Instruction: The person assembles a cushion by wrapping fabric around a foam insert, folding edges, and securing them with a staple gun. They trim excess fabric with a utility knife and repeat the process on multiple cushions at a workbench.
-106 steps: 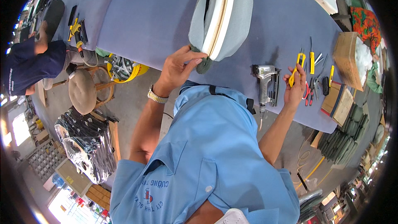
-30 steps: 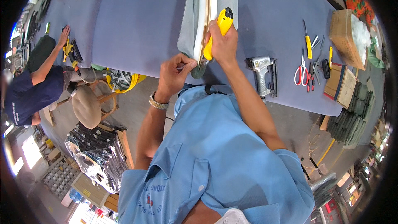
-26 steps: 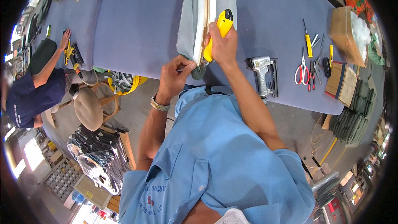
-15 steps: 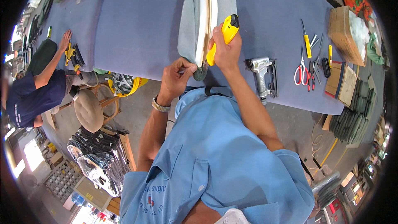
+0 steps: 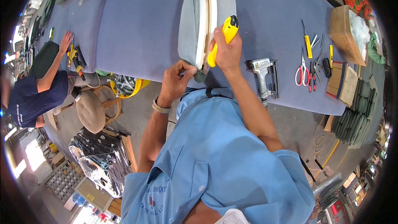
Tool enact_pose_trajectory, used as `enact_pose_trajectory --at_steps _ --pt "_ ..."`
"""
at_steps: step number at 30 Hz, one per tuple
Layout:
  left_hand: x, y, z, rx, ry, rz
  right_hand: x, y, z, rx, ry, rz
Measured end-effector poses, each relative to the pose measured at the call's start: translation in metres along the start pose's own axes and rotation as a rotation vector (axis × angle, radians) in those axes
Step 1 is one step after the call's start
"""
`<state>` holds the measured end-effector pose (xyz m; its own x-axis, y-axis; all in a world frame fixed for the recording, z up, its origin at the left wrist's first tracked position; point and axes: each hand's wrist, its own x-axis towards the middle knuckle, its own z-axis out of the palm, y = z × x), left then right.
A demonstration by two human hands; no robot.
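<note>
My right hand (image 5: pixel 228 52) is wrapped round a yellow utility knife (image 5: pixel 229 31), its lower end by the near tip of a long cushion piece. That piece (image 5: pixel 210 0) has a wood strip along its middle, white foam beside it and grey-green fabric (image 5: pixel 188 29) spread to both sides. At the near tip, my left hand (image 5: pixel 178 79) pinches the gathered edge of the fabric between thumb and forefinger. The blade is hard to make out against the dark fabric.
A staple gun (image 5: pixel 262 79) lies right of my hands on the blue-grey table (image 5: pixel 137 29). Farther right are red-handled scissors (image 5: pixel 302 74), a yellow-handled screwdriver (image 5: pixel 308 46) and a cardboard box (image 5: pixel 346 33) of white stuffing. At left, another person works beside a round stool (image 5: pixel 90 110).
The knife has shifted very slightly downward at the cushion's near tip. My left hand keeps its pinch in nearly the same place.
</note>
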<state>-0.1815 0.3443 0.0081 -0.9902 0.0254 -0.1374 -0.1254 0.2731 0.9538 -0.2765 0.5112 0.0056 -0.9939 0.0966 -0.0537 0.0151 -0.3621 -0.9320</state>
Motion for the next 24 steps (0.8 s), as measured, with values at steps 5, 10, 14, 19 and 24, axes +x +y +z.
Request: enact_pose_trajectory --at_steps 5,10,14,19,24 --pt "-0.003 -0.002 0.003 -0.028 0.001 0.021 0.001 0.002 -0.003 -0.037 0.011 0.052" --pt "-0.002 -0.001 0.005 0.01 0.002 0.033 0.004 0.007 -0.01 -0.015 0.006 0.093" --pt "-0.002 -0.004 0.003 0.06 -0.014 0.029 0.003 0.009 -0.006 0.009 0.046 0.092" --pt "-0.001 0.005 0.005 0.074 -0.021 0.036 0.002 0.011 -0.008 -0.029 0.045 0.095" --pt "-0.001 0.01 0.007 0.094 -0.036 0.023 0.0 0.011 -0.004 -0.027 0.073 0.086"
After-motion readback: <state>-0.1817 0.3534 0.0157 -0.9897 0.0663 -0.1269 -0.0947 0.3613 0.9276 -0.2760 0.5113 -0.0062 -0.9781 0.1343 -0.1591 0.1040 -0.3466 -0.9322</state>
